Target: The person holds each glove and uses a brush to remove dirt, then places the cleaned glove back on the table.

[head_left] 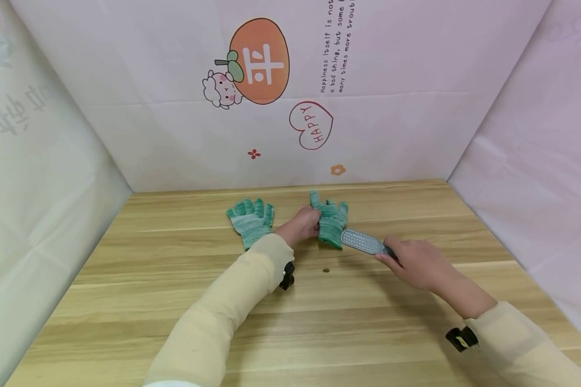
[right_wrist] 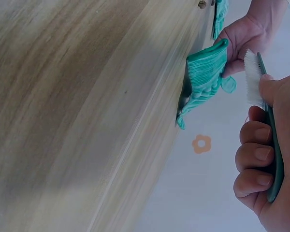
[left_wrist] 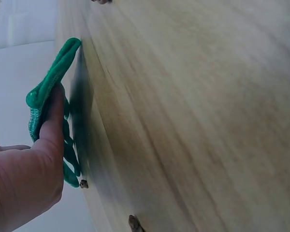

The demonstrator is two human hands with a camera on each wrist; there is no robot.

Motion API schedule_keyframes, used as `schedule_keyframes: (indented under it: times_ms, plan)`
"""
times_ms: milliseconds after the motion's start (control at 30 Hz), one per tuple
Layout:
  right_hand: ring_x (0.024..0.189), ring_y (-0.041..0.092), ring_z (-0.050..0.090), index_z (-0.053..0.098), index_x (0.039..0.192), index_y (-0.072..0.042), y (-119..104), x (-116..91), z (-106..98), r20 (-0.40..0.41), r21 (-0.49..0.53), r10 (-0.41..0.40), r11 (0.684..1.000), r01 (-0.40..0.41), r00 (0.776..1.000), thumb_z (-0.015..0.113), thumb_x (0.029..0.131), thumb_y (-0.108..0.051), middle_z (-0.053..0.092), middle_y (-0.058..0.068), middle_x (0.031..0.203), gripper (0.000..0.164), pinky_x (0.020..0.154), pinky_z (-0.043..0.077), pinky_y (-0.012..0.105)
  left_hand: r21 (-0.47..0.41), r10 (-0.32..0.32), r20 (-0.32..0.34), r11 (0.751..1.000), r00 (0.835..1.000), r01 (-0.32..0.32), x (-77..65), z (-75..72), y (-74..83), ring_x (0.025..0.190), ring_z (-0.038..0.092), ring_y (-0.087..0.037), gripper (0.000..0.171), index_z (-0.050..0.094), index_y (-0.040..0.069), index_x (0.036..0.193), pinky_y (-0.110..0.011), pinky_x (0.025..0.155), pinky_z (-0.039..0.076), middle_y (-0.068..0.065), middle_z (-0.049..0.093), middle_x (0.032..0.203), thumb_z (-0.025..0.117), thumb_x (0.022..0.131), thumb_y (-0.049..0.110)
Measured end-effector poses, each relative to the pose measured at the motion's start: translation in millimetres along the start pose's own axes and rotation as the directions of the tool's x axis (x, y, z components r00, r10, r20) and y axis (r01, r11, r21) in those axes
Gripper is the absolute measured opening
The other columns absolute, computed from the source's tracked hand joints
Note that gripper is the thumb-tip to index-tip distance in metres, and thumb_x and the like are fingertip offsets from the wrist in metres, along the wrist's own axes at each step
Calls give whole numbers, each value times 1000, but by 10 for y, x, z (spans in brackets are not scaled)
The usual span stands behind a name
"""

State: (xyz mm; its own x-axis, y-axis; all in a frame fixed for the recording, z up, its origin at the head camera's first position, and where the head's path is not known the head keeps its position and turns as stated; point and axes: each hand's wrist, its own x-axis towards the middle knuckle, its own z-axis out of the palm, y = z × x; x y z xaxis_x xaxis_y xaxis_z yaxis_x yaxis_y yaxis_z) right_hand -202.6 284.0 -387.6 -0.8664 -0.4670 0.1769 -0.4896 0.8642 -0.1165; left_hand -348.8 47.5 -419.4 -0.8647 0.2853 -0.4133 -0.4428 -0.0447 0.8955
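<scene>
My left hand (head_left: pixel 301 224) holds a green-and-white knitted glove (head_left: pixel 332 221) by its side near the table's back. In the left wrist view some fingers are tucked behind the glove (left_wrist: pixel 52 79) and hidden. The glove is tilted, its cuff towards me and raised off the wood in the right wrist view. My right hand (head_left: pixel 418 262) grips the handle of a brush (head_left: pixel 362 241) with a grey-green dotted back. White bristles (right_wrist: pixel 253 77) face down towards the table. The brush's tip overlaps the cuff's right edge in the head view, while the right wrist view shows a gap between them.
A second matching glove (head_left: pixel 250 219) lies flat to the left, partly behind my left sleeve. Small brown specks, one of them a crumb (head_left: pixel 326 270), dot the wooden table (head_left: pixel 290 333). White printed sheets (head_left: pixel 392 129) wall in the back and both sides.
</scene>
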Motion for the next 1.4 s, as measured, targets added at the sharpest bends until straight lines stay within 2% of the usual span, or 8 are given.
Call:
schedule_keyframes:
  times_ms: [167, 367, 500, 700, 867, 1033, 1200, 1400]
  plan:
    - [49, 7, 36, 49, 86, -12, -5, 4, 0, -5, -5, -10, 1000, 10, 1000, 62, 97, -32, 40, -8, 58, 26, 45, 30, 25, 22, -51, -10, 998, 999, 51, -46, -9, -5, 79, 60, -22, 35, 41, -1, 136, -38, 80, 53, -13, 58, 84, 30, 102, 0]
    - [49, 7, 36, 49, 87, -12, -5, 0, 3, -11, -10, -20, 1000, 20, 1000, 62, 96, -32, 40, -8, 58, 26, 44, 30, 25, 38, -101, 24, 994, 995, 100, -67, -25, -33, 99, 62, -35, 36, 37, -4, 139, -47, 89, 51, -22, 59, 96, 31, 104, 3]
    - [49, 7, 37, 50, 87, -11, -15, 0, 1, -5, -5, -15, 1000, 15, 1000, 62, 96, -32, 41, -8, 59, 26, 45, 30, 26, 86, -87, 53, 993, 995, 82, -73, -33, -60, 91, 62, -33, 33, 40, 0, 137, -46, 86, 52, -21, 58, 97, 33, 105, 5]
    - [49, 7, 37, 50, 87, -12, -38, 4, -8, 3, 4, -9, 1000, 9, 1000, 62, 96, -31, 41, -8, 59, 25, 45, 30, 26, 113, -87, 59, 990, 994, 80, -95, -31, -106, 79, 60, -28, 31, 40, 0, 136, -45, 81, 53, -18, 57, 92, 35, 105, 6]
    - [49, 7, 36, 49, 86, -12, -43, 3, -14, 6, 10, -11, 1000, 11, 1000, 61, 97, -31, 41, -8, 59, 25, 45, 29, 25, 114, -101, 41, 989, 994, 96, -135, -17, -104, 79, 60, -29, 30, 39, -1, 133, -47, 84, 53, -18, 56, 90, 39, 105, 9]
    - [49, 7, 36, 49, 85, -13, -41, 6, -12, 3, 9, -16, 1000, 16, 1000, 61, 97, -32, 40, -8, 58, 26, 45, 29, 25, 138, -127, 21, 983, 992, 123, -163, -22, -88, 74, 61, -30, 28, 43, -4, 128, -46, 77, 55, -20, 57, 89, 43, 104, 12]
    - [49, 7, 35, 48, 84, -13, -43, 12, -15, -3, 3, -22, 1000, 22, 1000, 61, 97, -31, 39, -8, 58, 26, 44, 29, 25, 159, -155, 3, 976, 988, 152, -191, -61, -67, 75, 58, -32, 36, 38, -3, 134, -46, 76, 56, -24, 54, 95, 46, 103, 13]
    - [49, 7, 36, 48, 83, -13, -58, 15, -26, 6, 8, -14, 1000, 14, 1000, 61, 97, -32, 39, -7, 58, 26, 45, 29, 25, 200, -157, 24, 968, 987, 149, -233, -125, -48, 83, 61, -36, 44, 32, -5, 141, -44, 75, 56, -27, 54, 100, 45, 103, 14]
